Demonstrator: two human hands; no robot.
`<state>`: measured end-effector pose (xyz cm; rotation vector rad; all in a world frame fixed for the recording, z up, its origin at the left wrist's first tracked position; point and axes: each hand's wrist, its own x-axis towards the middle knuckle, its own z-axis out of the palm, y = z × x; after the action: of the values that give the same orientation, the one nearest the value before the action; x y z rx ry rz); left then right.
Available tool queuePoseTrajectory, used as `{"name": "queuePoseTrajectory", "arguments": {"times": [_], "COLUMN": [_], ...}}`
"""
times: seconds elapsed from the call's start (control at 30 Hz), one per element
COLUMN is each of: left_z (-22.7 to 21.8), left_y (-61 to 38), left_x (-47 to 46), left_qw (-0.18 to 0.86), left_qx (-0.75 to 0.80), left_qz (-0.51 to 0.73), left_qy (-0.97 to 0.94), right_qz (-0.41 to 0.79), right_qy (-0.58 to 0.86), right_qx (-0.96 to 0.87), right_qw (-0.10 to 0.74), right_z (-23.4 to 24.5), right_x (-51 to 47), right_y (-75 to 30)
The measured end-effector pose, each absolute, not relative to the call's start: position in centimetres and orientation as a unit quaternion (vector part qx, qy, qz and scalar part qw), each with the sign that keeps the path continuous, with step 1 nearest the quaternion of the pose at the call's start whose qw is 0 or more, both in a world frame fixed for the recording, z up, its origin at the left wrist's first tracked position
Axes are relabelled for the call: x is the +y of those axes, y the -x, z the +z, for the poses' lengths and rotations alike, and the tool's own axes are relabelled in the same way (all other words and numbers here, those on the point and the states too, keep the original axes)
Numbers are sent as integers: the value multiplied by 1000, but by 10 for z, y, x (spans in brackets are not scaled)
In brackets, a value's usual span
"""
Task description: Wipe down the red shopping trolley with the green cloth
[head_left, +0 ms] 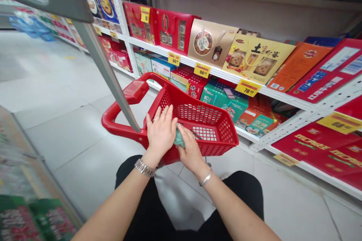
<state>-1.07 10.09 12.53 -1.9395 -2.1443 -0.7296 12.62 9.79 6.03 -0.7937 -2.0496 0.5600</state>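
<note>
A red plastic shopping basket (226, 132) on wheels stands in front of my knees, with a grey metal pull handle (106, 75) rising from its left end. My left hand (161, 130) lies on the near rim of the basket with its fingers spread. Beside it, my right hand (190, 147) is closed on a green cloth (179, 138) at the same rim. Much of the cloth is hidden under the fingers. Through the slotted walls and bottom of the basket the pale floor shows.
White shelves (181, 55) with boxed gift sets, among them a gold box (210, 43) and a teal box (223, 101), run behind the basket. Yellow price tags (248, 87) hang on the shelf edges. Green packages (36, 218) are at the lower left. Pale floor tiles (76, 135) lie between.
</note>
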Motion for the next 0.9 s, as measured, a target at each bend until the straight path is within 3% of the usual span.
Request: {"name": "queuePoseTrajectory", "arguments": {"times": [0.2, 0.33, 0.43, 0.53, 0.63, 0.77, 0.9], "left_z": [132, 151, 168, 179, 178, 164, 155], "left_y": [21, 43, 68, 89, 103, 111, 112], "left_x": [71, 42, 33, 39, 57, 81, 93], "left_qw": [52, 166, 284, 287, 190, 48, 71], "left_qx": [-574, -468, -491, -574, -680, -728, -733], "left_qz": [-363, -468, -534, -568, -499, -284, -186], "left_qy": [732, 731, 627, 516, 503, 623, 650], "right_qz": [229, 176, 159, 148, 127, 116, 81], "right_qy": [344, 457, 501, 521, 525, 505, 500], "right_qx": [-817, -787, -766, -748, -736, -750, -763], "right_qw": [402, 376, 370, 384, 408, 410, 400], "right_z": [47, 26, 16, 13, 15, 20, 21], "right_x": [102, 110, 122, 137, 143, 132, 123], "right_y": [-184, -262, -316, -344, -337, -289, -241]}}
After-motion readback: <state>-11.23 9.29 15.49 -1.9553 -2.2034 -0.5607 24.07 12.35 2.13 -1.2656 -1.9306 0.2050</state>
